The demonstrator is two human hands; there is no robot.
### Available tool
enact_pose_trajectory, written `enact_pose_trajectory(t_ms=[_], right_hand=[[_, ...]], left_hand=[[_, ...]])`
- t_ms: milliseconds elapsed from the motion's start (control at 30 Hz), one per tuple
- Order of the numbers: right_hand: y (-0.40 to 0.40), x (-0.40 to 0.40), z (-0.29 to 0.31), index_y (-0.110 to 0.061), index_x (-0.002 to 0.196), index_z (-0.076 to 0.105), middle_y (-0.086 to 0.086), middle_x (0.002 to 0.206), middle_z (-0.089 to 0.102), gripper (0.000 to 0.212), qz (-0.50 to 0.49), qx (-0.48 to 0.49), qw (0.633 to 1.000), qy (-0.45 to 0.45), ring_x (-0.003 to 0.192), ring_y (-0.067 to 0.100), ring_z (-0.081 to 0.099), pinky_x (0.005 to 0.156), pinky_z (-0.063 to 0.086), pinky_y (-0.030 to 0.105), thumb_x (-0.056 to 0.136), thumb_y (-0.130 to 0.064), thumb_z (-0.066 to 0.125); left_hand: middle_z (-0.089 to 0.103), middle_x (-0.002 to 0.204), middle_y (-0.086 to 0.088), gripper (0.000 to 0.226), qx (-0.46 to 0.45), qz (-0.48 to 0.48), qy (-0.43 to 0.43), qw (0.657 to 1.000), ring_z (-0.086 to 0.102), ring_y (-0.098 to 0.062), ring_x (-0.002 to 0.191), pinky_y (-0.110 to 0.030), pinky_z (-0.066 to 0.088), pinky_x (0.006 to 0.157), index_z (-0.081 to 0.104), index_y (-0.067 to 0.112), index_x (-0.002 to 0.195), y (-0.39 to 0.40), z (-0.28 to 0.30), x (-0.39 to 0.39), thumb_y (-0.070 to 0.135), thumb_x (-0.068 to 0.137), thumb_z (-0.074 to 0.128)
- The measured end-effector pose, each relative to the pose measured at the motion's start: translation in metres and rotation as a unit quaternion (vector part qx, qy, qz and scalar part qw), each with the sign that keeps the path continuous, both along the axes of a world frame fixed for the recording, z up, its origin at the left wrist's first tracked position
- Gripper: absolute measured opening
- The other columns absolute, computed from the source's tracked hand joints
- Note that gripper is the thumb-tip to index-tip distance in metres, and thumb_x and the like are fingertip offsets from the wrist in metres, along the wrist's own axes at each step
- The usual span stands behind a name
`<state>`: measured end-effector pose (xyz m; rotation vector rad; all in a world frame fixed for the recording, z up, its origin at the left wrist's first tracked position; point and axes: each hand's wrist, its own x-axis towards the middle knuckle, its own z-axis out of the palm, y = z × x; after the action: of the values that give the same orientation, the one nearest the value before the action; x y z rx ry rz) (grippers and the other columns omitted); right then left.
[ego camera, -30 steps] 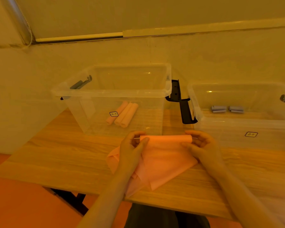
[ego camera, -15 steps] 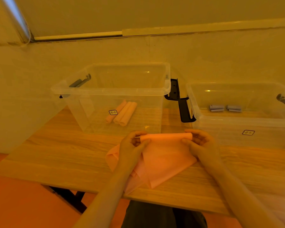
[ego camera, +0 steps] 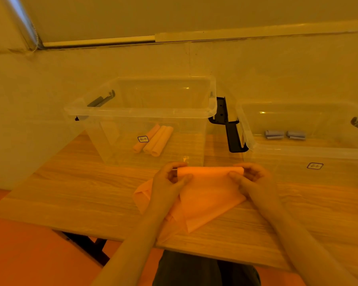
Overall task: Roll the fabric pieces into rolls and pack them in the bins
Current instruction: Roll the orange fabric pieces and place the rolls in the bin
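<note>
Orange fabric piece, rolled far edge pinched at its ends by left hand and right hand, loose remainder spread on wooden table, clear bins set just beyond.

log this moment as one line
step: rolling | both hands pinch orange fabric roll on table | not yet binned

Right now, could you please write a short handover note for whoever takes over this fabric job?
Left hand and right hand each pinch an end of the orange fabric, rolled only at its far edge; the rest lies on the table.
Done: three orange rolls in the left bin, two grey rolls in the right bin.
Left: finish rolling, then bin it.
</note>
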<state>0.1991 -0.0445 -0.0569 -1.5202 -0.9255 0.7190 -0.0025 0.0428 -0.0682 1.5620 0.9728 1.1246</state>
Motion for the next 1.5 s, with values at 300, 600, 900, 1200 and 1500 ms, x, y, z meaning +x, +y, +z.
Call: enact_pose_trajectory(t_ms=[300, 600, 900, 1200, 1500], right_hand=[[-0.0027, -0.0003, -0.0017, -0.033, 0.104, 0.062, -0.006, 0.108, 0.066, 0.034, 0.042, -0.002, 0.999, 0.015, 0.091, 0.016, 0.066, 0.064, 0.054, 0.027, 0.078, -0.013, 0.072], [-0.0009, 0.0006, -0.0010, -0.034, 0.097, 0.061, -0.008, 0.103, 0.065, 0.018, 0.028, 0.005, 1.000, 0.002, 0.091, 0.009, 0.063, 0.064, 0.051, 0.021, 0.083, -0.025, 0.067], [0.0018, 0.0034, -0.0066, -0.033, 0.100, 0.062, -0.007, 0.108, 0.064, 0.029, 0.033, 0.011, 0.999, 0.000, 0.098, 0.009, 0.062, 0.076, 0.055, 0.029, 0.078, -0.016, 0.071], [0.0019, 0.0036, -0.0059, -0.029, 0.099, 0.064, -0.005, 0.107, 0.066, 0.024, 0.029, 0.009, 0.999, 0.016, 0.096, 0.011, 0.063, 0.069, 0.053, 0.025, 0.078, -0.020, 0.071], [0.0013, 0.0037, -0.0050, -0.028, 0.098, 0.064, -0.006, 0.104, 0.065, 0.019, 0.024, 0.014, 1.000, 0.004, 0.096, 0.011, 0.062, 0.071, 0.051, 0.023, 0.081, -0.024, 0.069]], left_hand=[[0.066, 0.093, 0.007, 0.016, 0.016, 0.041, 0.000, 0.999, 0.062, -0.013, 0.085, -0.030, 0.051, 0.072, 0.065, 0.032, 0.095, 0.0002, -0.0014, 0.0000, 0.022, 0.084, 0.069], [0.066, 0.100, 0.011, 0.030, 0.001, 0.013, 0.005, 1.000, 0.063, -0.005, 0.089, -0.030, 0.056, 0.077, 0.062, 0.035, 0.096, -0.0006, 0.0001, 0.0001, 0.014, 0.078, 0.074], [0.067, 0.094, 0.007, 0.025, 0.009, 0.036, -0.009, 0.999, 0.063, -0.010, 0.087, -0.023, 0.051, 0.071, 0.063, 0.034, 0.092, -0.0012, 0.0002, 0.0010, 0.015, 0.079, 0.073], [0.067, 0.095, 0.008, 0.028, 0.016, 0.038, -0.009, 0.999, 0.063, -0.011, 0.087, -0.030, 0.053, 0.074, 0.064, 0.035, 0.092, 0.0001, -0.0016, 0.0006, 0.014, 0.078, 0.074], [0.067, 0.101, 0.009, 0.034, 0.016, 0.017, 0.000, 1.000, 0.064, -0.013, 0.090, -0.032, 0.056, 0.076, 0.062, 0.040, 0.097, -0.0016, 0.0014, -0.0007, 0.014, 0.079, 0.074]])
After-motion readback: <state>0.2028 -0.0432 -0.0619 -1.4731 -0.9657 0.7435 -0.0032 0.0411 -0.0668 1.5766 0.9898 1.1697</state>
